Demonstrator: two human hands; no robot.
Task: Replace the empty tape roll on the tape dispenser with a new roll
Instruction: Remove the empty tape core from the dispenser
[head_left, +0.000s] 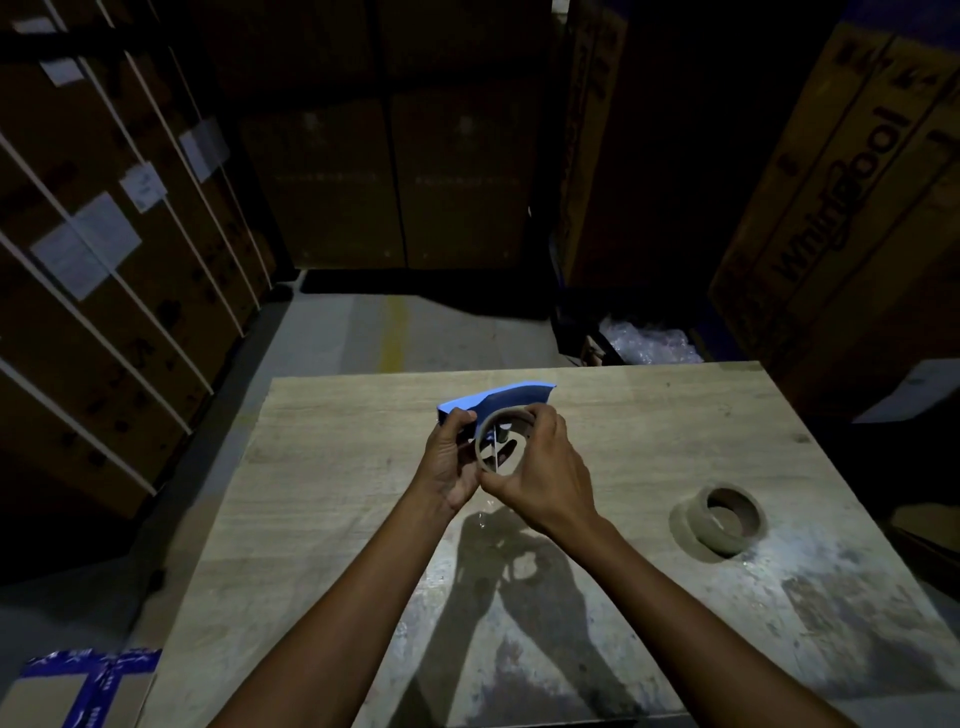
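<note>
I hold a blue tape dispenser above the middle of the wooden table. My left hand grips its left side from below. My right hand pinches a thin brown cardboard ring, the empty tape core, which sits at the dispenser's hub. Whether the core is on or off the hub I cannot tell. A thicker brown tape roll lies flat on the table to the right, apart from both hands.
Stacked cardboard boxes wall in the left, back and right sides. A carton sealed with blue tape sits at the lower left beside the table. Crumpled clear plastic lies on the floor beyond the table's far edge.
</note>
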